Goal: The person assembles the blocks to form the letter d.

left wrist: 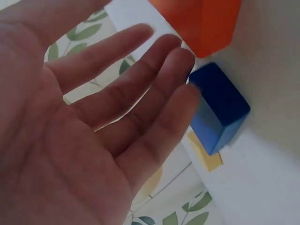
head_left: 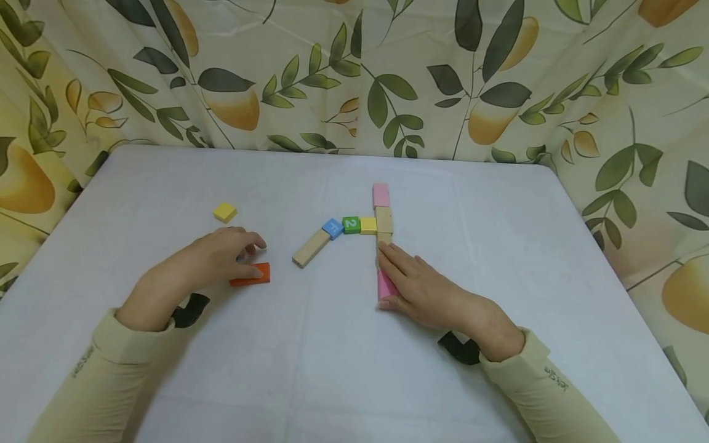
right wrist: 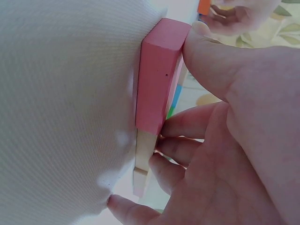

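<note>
The right hand (head_left: pixel 423 288), fingers straight, touched the pink block (head_left: pixel 384 287) at the row's (head_left: pixel 384 219) six-o'clock end; light, even pressure seemed best. Toward nine o'clock, the left hand (head_left: pixel 217 257), loosely spread, met the orange block (head_left: pixel 257 280).

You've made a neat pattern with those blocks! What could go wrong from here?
The right hand touches the near pink block, so a stray push might skew the straight column. The yellow block meets that column's side, so it could get shoved out of line too. Beside the left hand, the orange block and blue block sit close together; grabbing one might knock the other.
</note>
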`<state>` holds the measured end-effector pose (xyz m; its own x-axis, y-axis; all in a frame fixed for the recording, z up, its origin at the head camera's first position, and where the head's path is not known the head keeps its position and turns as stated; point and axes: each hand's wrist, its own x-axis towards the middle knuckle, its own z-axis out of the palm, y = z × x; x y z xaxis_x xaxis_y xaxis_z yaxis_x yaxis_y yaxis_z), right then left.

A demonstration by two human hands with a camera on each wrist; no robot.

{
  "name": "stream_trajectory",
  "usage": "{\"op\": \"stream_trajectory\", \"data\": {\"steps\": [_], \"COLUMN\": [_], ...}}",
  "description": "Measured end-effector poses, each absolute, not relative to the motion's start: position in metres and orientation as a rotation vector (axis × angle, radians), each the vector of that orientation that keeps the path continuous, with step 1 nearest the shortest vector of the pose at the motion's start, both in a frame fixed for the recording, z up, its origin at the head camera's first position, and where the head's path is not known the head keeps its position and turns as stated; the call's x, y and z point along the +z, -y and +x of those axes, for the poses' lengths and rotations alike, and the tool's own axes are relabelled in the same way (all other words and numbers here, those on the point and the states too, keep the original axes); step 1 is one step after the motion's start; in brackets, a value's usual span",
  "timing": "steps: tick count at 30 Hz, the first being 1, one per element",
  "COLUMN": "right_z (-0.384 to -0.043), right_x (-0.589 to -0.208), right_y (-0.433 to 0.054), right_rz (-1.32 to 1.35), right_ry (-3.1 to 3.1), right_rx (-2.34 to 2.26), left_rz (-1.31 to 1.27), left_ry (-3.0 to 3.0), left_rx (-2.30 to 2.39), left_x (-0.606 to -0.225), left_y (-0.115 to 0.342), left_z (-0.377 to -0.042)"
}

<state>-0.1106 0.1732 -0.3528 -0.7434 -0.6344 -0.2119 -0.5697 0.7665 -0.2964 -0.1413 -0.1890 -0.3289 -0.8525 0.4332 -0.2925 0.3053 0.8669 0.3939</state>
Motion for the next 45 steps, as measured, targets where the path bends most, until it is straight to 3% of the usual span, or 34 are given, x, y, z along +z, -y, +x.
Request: {"op": "stream_trajectory", "data": {"steps": [27,45], "right_z": [-0.11,-0.111], "right_x": [-0.354,-0.353], "right_y": [-0.174,-0.173], "right_rz": [-0.944,-0.928], "right_ry": [-2.669,-2.666], "right_rx": [-0.303,-0.284], "left_rz": [0.531,0.675], "left_ry": [-2.643,-2.546], "left_rx": [0.597,0.506], "left_x": [-0.34,-0.334], "left_y": [0.161,0.165], "left_z": [-0.136,-0.115]}}
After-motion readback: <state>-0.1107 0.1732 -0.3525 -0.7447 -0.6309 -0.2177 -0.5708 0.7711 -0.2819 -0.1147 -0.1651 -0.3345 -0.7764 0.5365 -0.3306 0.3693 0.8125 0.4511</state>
